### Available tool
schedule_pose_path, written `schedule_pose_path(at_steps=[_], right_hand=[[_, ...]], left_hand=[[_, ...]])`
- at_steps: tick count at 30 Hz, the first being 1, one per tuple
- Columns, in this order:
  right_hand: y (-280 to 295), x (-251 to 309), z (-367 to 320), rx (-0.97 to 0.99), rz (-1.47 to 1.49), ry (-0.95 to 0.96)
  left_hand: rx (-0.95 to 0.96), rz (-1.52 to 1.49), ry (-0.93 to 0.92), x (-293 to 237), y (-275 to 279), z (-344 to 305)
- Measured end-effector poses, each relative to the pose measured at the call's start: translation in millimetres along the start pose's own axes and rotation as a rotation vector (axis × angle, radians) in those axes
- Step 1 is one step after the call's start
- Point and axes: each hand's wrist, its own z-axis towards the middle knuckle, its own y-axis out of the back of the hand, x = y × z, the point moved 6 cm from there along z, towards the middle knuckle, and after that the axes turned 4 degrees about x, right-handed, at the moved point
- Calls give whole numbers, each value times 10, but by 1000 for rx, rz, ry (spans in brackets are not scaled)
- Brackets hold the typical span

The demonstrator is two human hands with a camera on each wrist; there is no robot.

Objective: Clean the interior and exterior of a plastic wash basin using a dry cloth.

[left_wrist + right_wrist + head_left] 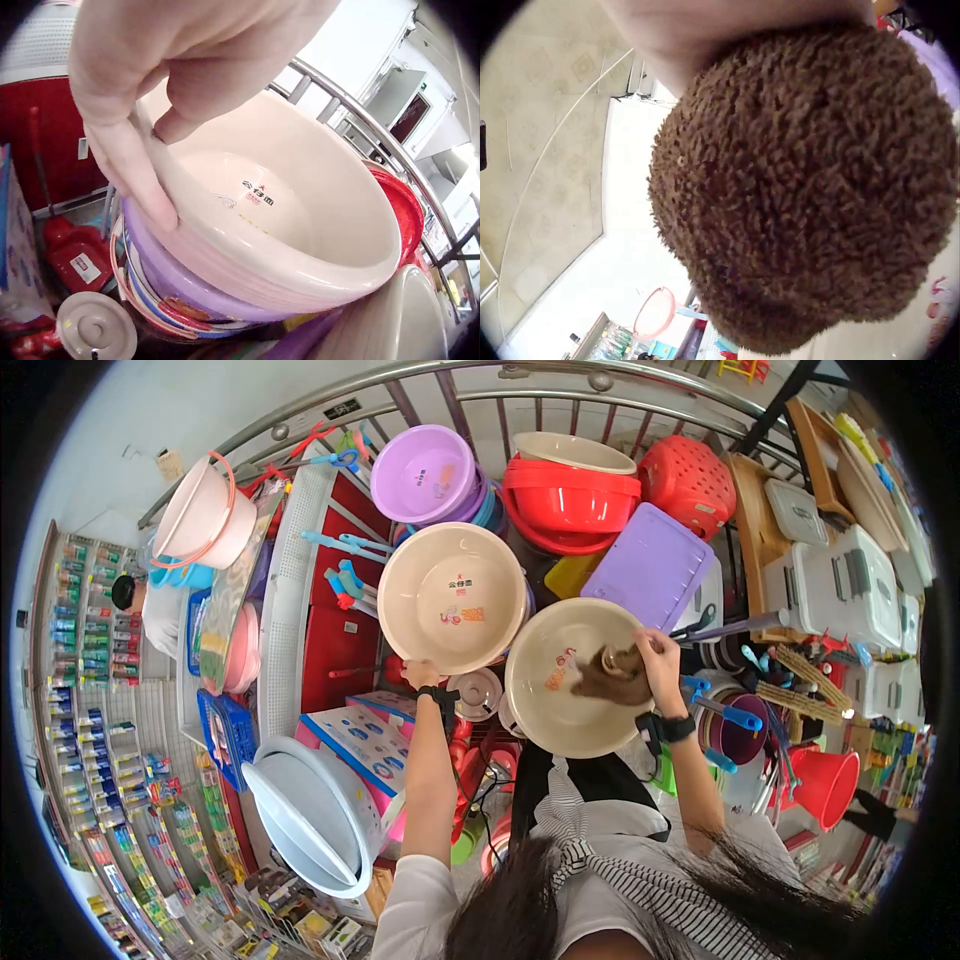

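Note:
A pale cream basin (410, 605) with printed characters inside tops a stack of basins. My left hand (420, 673) pinches its near rim, thumb inside and fingers outside, as the left wrist view shows on the basin (337, 210). Under it sits a purple basin (150, 244). Beside the stack, to the right, a beige basin (540, 650) stands in front of my body. My right hand (660, 665) grips a fluffy brown cloth (612, 682) over that basin's right side. The cloth (802, 180) fills most of the right wrist view and hides the fingers.
Purple basins (420, 470), red basins (570, 500) and a purple lid (650, 565) stand behind. A light blue tub (310, 815) is at the left, and a red bucket (825, 785) at the right. A metal railing (420, 370) runs along the back.

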Motion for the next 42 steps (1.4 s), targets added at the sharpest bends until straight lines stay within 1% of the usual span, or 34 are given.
schedule_pose_path(at_steps=[1,2,3,4,5,6,8,10,12,13,14,15,16,17,18,19,21,23,24,25,26,28,29,31,35,37,38,40,42], right_hand=[[123,0,-158,9,-51,3],[249,-23,-304,19,-104,5],[365,-147,-409,-25,-163,53],[515,-301,-527,-39,-219,16],[629,-371,-647,-83,-255,11],[740,-457,-750,-124,-292,2],[939,-644,-851,-147,-292,-13],[1047,-777,-945,-168,-286,-27],[1141,-784,-966,-230,-465,24],[1173,-862,-977,-165,-488,-143],[1203,-936,-980,-168,-488,-145],[1192,-1107,-977,-156,-554,-165],[1165,-1321,-984,-144,-618,-186],[1153,-1580,-983,-130,-694,-196],[1100,-1664,-1010,-138,-686,-202],[1055,-1770,-1045,-116,-702,-258],[963,-1917,-1098,-76,-738,-367],[916,-2008,-1166,-62,-695,-397],[875,-2020,-1199,-47,-648,-426],[869,-1996,-1230,-73,-642,-418],[875,-1999,-1246,-69,-645,-418],[899,-1992,-1234,-88,-620,-402],[916,-2038,-1212,-82,-622,-401],[944,-2172,-1147,-61,-549,-396],[928,-2177,-1101,-11,-569,-418],[919,-2222,-1125,-63,-592,-398],[901,-2130,-1167,-66,-593,-403],[871,-1812,-1258,-142,-629,-408],[853,-1784,-1282,-159,-656,-431]], left_hand=[[-66,0,6,-94,40,-110],[-55,6,-1,-109,26,-119],[-13,-84,-11,-96,26,-116],[27,-174,-16,-61,14,-136],[101,-341,2,-68,19,-275],[105,-333,10,-15,6,-406],[128,-466,-171,-9,-46,-698],[162,-125,-242,586,-333,-579],[424,-459,-132,225,-453,-1671],[510,-398,-70,325,-615,-1876],[597,-338,-10,402,-754,-2027],[686,-288,-74,419,-862,-2115],[689,-283,-75,595,-975,-2026],[577,-169,-171,796,-1061,-1807],[466,-54,-267,577,-934,-1894],[615,-99,-60,543,-885,-2024],[646,-143,-39,480,-802,-2123],[671,-190,-12,506,-808,-2200],[581,-191,-105,534,-799,-2149],[489,-192,-195,565,-772,-2107],[487,-194,-191,595,-786,-2111],[417,-182,-216,607,-809,-2075],[412,-183,-212,704,-875,-1995],[257,-110,-392,831,-931,-1816],[213,-113,-369,768,-914,-1811],[297,-36,-272,804,-972,-1729],[302,-33,-270,770,-960,-1743],[291,-15,-276,646,-898,-1842],[276,-42,-250,589,-875,-1937]])
